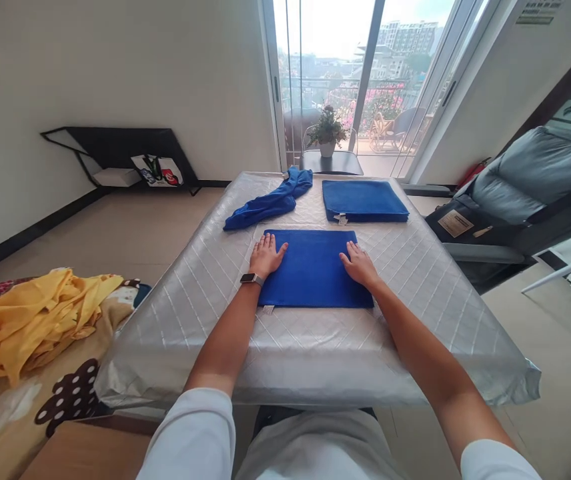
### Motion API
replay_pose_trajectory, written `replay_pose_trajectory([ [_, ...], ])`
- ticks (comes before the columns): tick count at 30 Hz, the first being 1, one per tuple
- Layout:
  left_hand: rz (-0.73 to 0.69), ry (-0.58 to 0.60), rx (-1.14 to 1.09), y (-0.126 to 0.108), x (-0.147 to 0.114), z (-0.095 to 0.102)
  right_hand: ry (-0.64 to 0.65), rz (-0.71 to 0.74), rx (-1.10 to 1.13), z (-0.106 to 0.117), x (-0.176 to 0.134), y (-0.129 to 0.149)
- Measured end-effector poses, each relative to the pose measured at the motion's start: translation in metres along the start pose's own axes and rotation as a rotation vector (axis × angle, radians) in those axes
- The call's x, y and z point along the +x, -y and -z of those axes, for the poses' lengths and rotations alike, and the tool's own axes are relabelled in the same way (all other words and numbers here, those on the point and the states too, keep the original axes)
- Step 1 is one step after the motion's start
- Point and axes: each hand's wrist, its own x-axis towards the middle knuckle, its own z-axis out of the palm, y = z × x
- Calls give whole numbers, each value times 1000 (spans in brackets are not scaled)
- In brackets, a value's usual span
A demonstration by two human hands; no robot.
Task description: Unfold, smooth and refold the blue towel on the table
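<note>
A blue cloth point(315, 270) lies flat in a neat rectangle on the silver quilted table cover point(195, 300), a small white tag showing at its near left edge. My left hand point(265, 255), with a watch at the wrist, rests open on the cloth's left edge. On its right edge my right hand point(359, 265) lies open, fingers stretched forward. Behind it sits a stack of folded blue cloths point(364, 200) with a white tag at the front. A crumpled blue cloth point(270, 201) is spread at the back left of the table.
At the left, a yellow cloth point(40, 320) is heaped on patterned bedding, near a cardboard box point(90, 450). Beyond the table a potted plant point(327, 133) stands on a chair by the glass door. A dark padded armchair point(525, 180) is close on the right.
</note>
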Motion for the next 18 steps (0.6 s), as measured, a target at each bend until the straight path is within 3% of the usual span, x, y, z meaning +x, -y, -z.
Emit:
replay_pose_trajectory([
  [7,5,12,-11,-2,0,2,-7,23,-41,16,42,0],
  [18,-5,12,-15,0,0,0,-37,-5,-65,-10,58,-9],
])
